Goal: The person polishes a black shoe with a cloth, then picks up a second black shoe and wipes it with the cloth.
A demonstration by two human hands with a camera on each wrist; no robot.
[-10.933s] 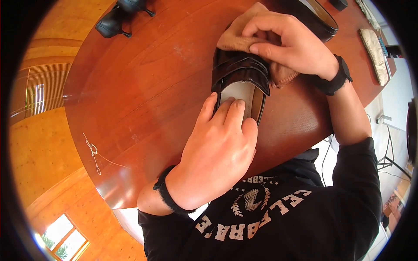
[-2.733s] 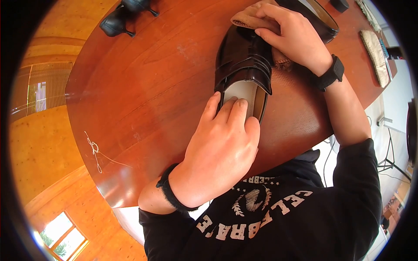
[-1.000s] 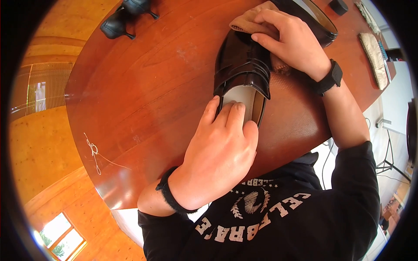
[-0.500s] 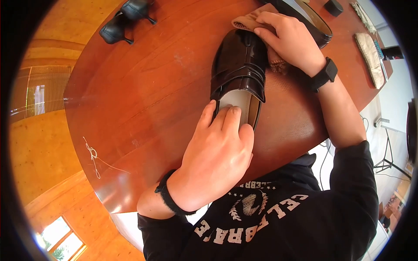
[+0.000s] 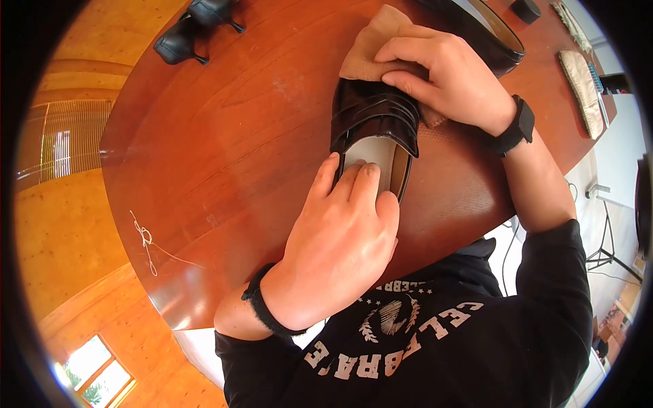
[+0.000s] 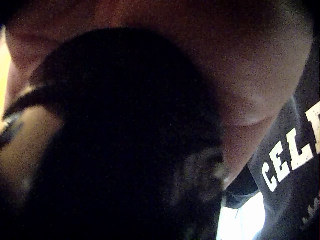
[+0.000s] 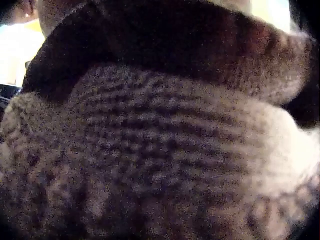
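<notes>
A dark, glossy loafer [image 5: 374, 122] points away from me on the table, its pale insole showing. My left hand [image 5: 343, 234] grips it at the heel end, several fingers inside the opening. In the left wrist view the heel of the loafer [image 6: 125, 125] sits dark against the palm. My right hand [image 5: 456, 78] pinches a brown ribbed cloth [image 5: 371, 51] between thumb and fingers. The cloth lies over the toe of the loafer and hides it; some hangs down on the right side. The ribbed cloth [image 7: 165, 145] fills most of the right wrist view.
A second dark shoe [image 5: 500, 62] lies beyond my right hand. Black heeled shoes [image 5: 180, 44] stand at the table's far left. A beige pad [image 5: 580, 92] and a small black round item [image 5: 525, 10] lie at the right. White string [image 5: 144, 234] lies near the left edge.
Over the last half second my right hand has brought the cloth back from beyond the toe onto the toe, covering it. The left hand keeps its grip on the loafer.
</notes>
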